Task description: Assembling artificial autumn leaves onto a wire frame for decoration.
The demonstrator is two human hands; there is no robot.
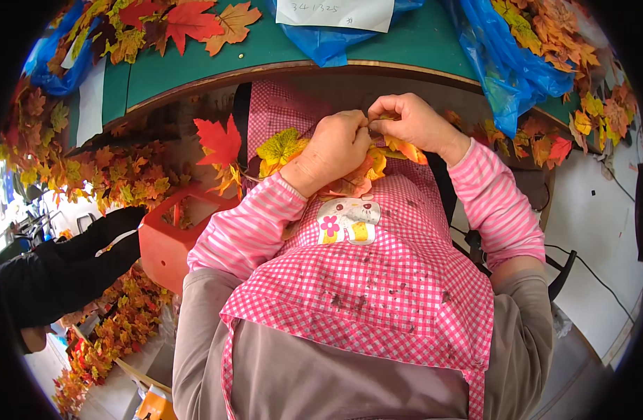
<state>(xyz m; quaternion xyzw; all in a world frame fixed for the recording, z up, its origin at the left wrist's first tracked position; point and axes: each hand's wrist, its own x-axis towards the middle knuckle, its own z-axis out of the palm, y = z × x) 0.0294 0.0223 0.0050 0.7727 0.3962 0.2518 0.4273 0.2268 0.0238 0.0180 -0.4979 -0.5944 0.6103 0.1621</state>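
Pinching a thin stem between them, left hand (335,148) and right hand (410,122) are both closed on a garland of fabric maple leaves (367,168) held over the pink checked apron (377,280), just below the green table edge (195,77). Likely light, limp, easily creased — best held by the wiry stem, not the leaf blades.

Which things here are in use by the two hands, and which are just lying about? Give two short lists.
In use:
left hand
right hand
thin stem pinched between both hands
bunch of leaves on the lap under the hands

Lying about:
blue bags
white paper
loose leaves on the green table
orange crate
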